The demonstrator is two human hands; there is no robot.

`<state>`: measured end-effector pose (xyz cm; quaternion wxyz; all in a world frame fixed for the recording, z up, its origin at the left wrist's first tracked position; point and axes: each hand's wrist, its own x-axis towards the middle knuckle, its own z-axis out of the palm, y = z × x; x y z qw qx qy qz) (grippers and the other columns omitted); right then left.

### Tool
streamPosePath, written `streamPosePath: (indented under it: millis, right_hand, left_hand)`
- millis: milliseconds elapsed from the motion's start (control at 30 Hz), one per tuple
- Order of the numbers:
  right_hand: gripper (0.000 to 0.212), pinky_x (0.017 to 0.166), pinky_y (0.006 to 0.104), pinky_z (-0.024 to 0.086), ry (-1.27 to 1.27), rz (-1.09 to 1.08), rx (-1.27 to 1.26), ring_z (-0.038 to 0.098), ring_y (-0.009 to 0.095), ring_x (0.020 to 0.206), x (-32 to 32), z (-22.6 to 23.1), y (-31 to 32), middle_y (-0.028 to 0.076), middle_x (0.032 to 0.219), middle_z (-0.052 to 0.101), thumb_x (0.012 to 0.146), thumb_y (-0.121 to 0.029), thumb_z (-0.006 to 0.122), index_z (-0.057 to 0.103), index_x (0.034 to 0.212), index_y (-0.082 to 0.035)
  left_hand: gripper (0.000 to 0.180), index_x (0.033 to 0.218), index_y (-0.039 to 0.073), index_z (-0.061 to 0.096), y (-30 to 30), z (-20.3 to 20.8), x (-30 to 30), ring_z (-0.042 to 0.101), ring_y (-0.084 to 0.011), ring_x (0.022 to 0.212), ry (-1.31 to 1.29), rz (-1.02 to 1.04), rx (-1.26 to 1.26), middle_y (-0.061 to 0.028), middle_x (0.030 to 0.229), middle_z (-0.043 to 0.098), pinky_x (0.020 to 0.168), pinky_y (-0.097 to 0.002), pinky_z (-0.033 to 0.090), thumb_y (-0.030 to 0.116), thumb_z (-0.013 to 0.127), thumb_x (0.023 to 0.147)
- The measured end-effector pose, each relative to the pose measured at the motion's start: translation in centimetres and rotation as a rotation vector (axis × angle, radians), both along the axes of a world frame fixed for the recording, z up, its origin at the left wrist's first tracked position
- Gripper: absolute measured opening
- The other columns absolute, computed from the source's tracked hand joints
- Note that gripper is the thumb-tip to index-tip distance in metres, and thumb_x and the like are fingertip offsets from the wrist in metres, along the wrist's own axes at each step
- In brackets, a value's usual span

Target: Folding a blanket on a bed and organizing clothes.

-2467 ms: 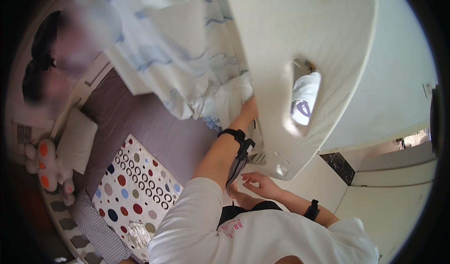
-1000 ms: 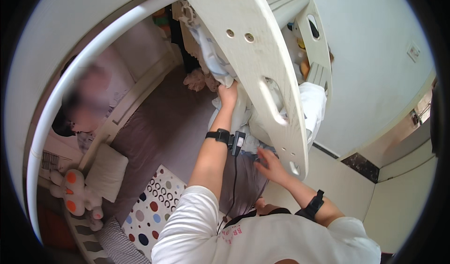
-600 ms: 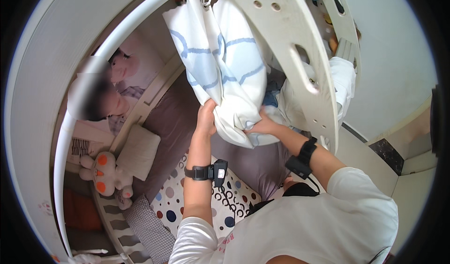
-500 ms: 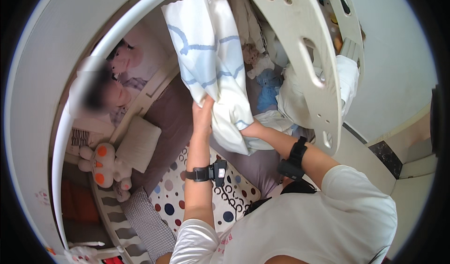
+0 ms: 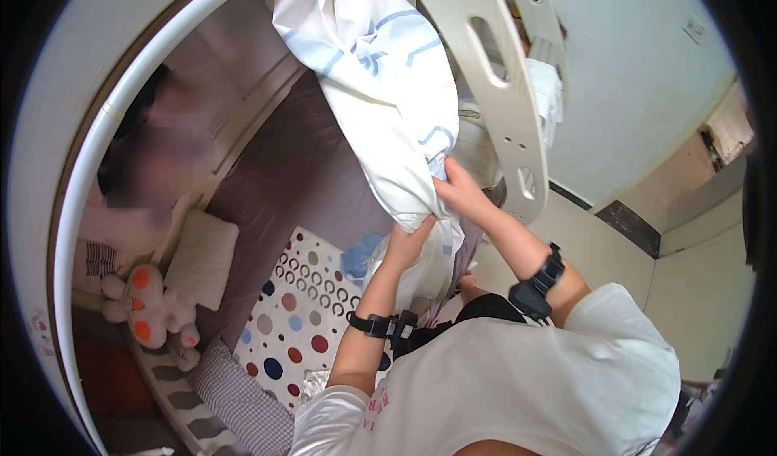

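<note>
A white curtain (image 5: 388,108) with blue line patterns hangs from the top of the view, gathered at its upper end. My left hand (image 5: 413,239) is closed on its lower part, the cloth bunched at the fingertips. Slightly higher and to the right, my right hand (image 5: 461,187) grips the curtain's right edge, its fingers partly hidden by the folds. Below my hands, more white cloth (image 5: 429,274) hangs toward the bed; I cannot tell whether it is part of the curtain.
A white rail (image 5: 97,132) curves along the left, and a slotted cream bed guard (image 5: 494,76) rises at the right. On the bed lie a dotted mat (image 5: 291,326), a checked pillow (image 5: 235,391), a pale cushion (image 5: 202,258), a plush toy (image 5: 150,306) and blue cloth (image 5: 360,258).
Both hands have moved right relative to the bed guard with the curtain. My left hand is now lower than the right. The view has shifted, showing more floor at the right.
</note>
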<state>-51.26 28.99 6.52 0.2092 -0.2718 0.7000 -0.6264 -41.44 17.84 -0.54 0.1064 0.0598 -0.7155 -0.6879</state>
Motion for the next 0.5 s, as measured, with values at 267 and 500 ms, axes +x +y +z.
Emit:
streamPosePath:
  millis: [267, 500]
  right_hand:
    - [0.073, 0.094, 0.0319, 0.030, 0.078, -0.003, 0.185, 0.038, 0.021, 0.114, 5.3, -4.5, 13.6, 0.017, 0.125, 0.038, 0.068, -0.023, 0.067, 0.030, 0.124, 0.006]
    - [0.042, 0.082, 0.0390, 0.046, -0.317, -0.749, -0.615, 0.053, 0.027, 0.097, -4.1, 1.0, 21.4, 0.015, 0.109, 0.052, 0.087, -0.028, 0.038, 0.042, 0.113, 0.003]
  left_hand:
    - [0.029, 0.105, -0.006, 0.048, 10.4, 5.5, -5.5, 0.051, -0.0131, 0.086, 0.085, -0.434, 0.188, -0.0075, 0.097, 0.054, 0.077, -0.0245, 0.041, 0.013, 0.052, 0.082]
    - [0.044, 0.108, -0.003, 0.049, 9.0, 6.0, -8.4, 0.052, -0.0189, 0.095, 0.385, -0.416, -0.159, -0.0122, 0.103, 0.055, 0.083, -0.0283, 0.040, 0.022, 0.063, 0.075]
